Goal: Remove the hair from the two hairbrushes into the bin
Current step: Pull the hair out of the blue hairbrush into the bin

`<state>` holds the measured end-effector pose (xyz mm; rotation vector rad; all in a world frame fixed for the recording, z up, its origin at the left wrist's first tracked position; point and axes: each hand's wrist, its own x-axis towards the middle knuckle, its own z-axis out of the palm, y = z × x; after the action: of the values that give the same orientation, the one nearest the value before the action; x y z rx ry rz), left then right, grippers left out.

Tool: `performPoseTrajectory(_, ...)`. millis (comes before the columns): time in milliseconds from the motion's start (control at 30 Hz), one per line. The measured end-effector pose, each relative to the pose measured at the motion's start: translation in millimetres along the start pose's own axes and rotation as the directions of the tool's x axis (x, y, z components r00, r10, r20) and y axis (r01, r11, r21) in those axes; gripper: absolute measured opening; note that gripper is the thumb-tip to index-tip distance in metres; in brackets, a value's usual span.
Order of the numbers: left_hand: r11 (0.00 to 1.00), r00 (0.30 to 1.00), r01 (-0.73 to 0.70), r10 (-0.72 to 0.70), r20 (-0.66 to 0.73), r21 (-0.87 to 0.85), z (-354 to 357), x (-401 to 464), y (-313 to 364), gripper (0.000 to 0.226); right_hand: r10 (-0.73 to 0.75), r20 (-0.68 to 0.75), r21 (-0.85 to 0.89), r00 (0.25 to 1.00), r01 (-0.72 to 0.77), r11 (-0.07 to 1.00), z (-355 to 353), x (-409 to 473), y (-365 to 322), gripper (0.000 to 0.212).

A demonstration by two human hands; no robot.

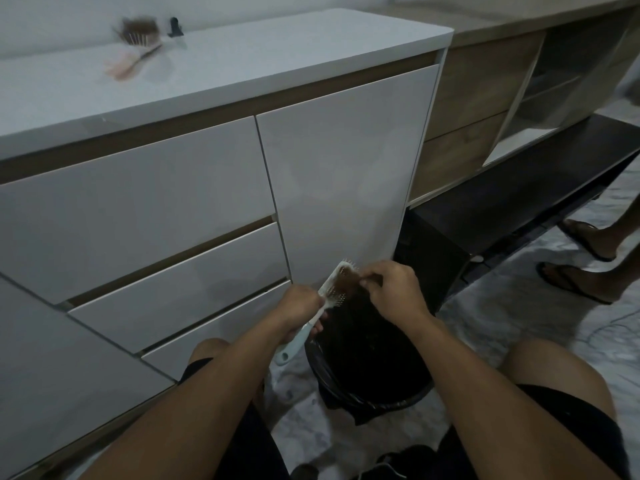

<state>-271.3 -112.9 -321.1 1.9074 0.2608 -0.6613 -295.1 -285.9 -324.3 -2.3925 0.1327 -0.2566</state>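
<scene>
While the left hand (300, 308) grips the pale blue handle of the white paddle hairbrush (323, 299), fingers curled round it, the right hand (391, 287) pinches the brown clump of hair (349, 284) matted in the bristles near the brush's far end. Both hands are held over the open mouth of the black-lined bin (367, 362), which stands on the marble-patterned floor (485, 313) between the person's knees, just in front of the white cabinet (343, 174).

By my reading, the first brush is in mid-clean: the hair is gripped but not yet free of the bristles. The next move calls for a steady pull up and away from the pad, with the left hand holding the handle firm against it, then a release straight down so the clump falls inside the liner and not on the floor. Some strands may stay caught and want a second pick.

The second hairbrush (136, 46), with a pinkish handle, lies on the tabletop (242, 64) toward its far left corner, well apart from the hands, and seems to carry its own tuft of brown hair, though blur makes that uncertain. A small dark object (175, 27) stands just beside it near the tabletop's back edge; what it is I cannot tell.

No brand, label or writing can be read on the brushes, the bin or the cabinet.
</scene>
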Motion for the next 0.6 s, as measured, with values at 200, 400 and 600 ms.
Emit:
performPoseTrajectory(200, 0.999, 0.999, -0.032, 0.032, -0.012, 0.033, 2.5, 0.9, 2.0, 0.014, -0.139, 0.234, 0.025, 0.962, 0.137, 0.99, 6.2, -11.3, -9.2, 0.053)
performPoseTrajectory(400, 0.998, 0.998, -0.033, 0.03, -0.056, -0.046, 5.4, 1.7, 1.9, 0.018, -0.183, 0.037, 0.013, 0.982, 0.183, 0.983, 5.7, -5.8, -6.7, 0.013)
performPoseTrajectory(600, 0.97, 0.997, 0.016, -0.033, -0.069, -0.242, 1.6, 3.8, 1.5, 0.017, -0.006, -0.052, 0.135, 0.999, 0.013, 0.991, -0.6, -4.6, -11.0, 0.009)
